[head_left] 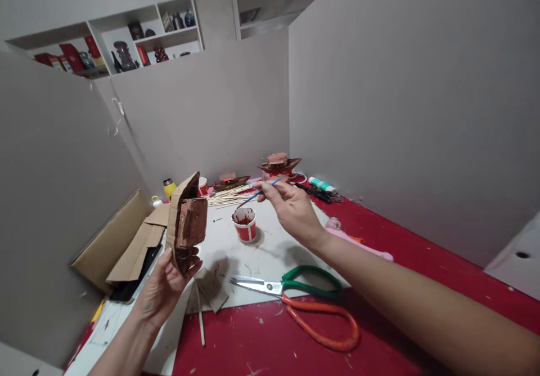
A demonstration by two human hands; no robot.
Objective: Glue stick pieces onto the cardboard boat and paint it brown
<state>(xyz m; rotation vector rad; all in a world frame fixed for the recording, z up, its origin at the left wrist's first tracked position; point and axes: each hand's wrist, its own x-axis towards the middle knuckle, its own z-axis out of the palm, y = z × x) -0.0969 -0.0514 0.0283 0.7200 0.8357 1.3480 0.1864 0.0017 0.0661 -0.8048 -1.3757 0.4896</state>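
Note:
My left hand [169,277] grips a cardboard model boat [192,221] by its lower end, holding it up on its side. The cabin and inside of the boat are painted brown, while the outer hull shows plain cardboard. A thin blue paintbrush [253,197] is pinched between the fingers of my right hand [291,207]. Its tip points down at the rim of a red and white paper cup [245,231], which has brown paint inside. Whether the bristles touch the cup, I cannot tell.
Scissors [274,289] with green and orange handles lie in front on the red table [236,342]. Cardboard pieces [130,252] lean at the left. Behind are thin wooden sticks [228,197], another model boat [230,182], and one raised on a red base [278,163]. Walls enclose both sides.

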